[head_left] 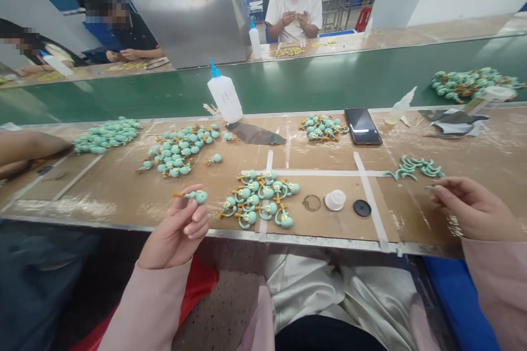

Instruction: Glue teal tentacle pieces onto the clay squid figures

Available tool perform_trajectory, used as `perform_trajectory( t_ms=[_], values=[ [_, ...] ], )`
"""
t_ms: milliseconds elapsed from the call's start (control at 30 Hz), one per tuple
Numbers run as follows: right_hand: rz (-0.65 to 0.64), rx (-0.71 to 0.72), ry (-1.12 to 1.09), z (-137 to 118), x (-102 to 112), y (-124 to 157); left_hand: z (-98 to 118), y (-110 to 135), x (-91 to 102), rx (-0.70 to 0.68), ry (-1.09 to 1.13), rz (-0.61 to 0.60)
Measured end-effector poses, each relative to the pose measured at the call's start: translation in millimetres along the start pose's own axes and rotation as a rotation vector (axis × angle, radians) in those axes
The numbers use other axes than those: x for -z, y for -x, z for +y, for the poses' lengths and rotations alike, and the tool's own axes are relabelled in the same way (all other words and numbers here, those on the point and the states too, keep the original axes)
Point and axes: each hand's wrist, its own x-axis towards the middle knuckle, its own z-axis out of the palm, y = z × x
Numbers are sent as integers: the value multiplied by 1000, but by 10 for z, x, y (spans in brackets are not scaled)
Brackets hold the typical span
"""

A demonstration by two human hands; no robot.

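**Station layout and hand state at the tabletop**

1. Surroundings. The tabletop [123, 192] carried four teal toy groups: a near pile [259, 200] in front of the person, a middle pile [179, 151], a left pile [107, 136] and a back pile [323, 127]. A phone [363, 126] lay just beside the back pile. A ring [312, 203], a white cap [335, 200] and a black disc [362, 208] lay in a row to the right of the near pile, between the two hands. White tape strips [373, 197] marked the surface. A green belt [329, 79] ran behind the tabletop and carried a far pile [465, 83]. A co-worker's arm [24, 151] rested at the left edge. Other people sat across the belt.

2. Fingers.
- The left hand [177, 230] was raised above the near edge. Its fingers were clamped on one toy [197, 196], held at the fingertips, just left of the near pile.
- The right hand [469, 211] hovered over the right part of the tabletop. Its fingers were curled, with the tips pinched on a thin curved piece [430, 187], near a loose heap [414, 169] of such pieces.

3. Containers. A glue bottle [224, 93] with a blue nozzle stood tilted at the rear edge. A small bottle [399, 109] lay to the right of the phone. The contents of both, and of the white cap, could not be determined.
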Motion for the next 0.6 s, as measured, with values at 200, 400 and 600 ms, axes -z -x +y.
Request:
perform_trajectory(
  t_ms=[200,400,600],
  values=[
    [-255,40,-268,-422,-176,306,-183,81,-249,-8,-38,-76],
    [-529,101,-434,-682,-345,609,-452,192,-652,64,-3,-320],
    [-721,71,-535,-921,-585,896,-689,261,-860,98,-50,-371]
  ],
)
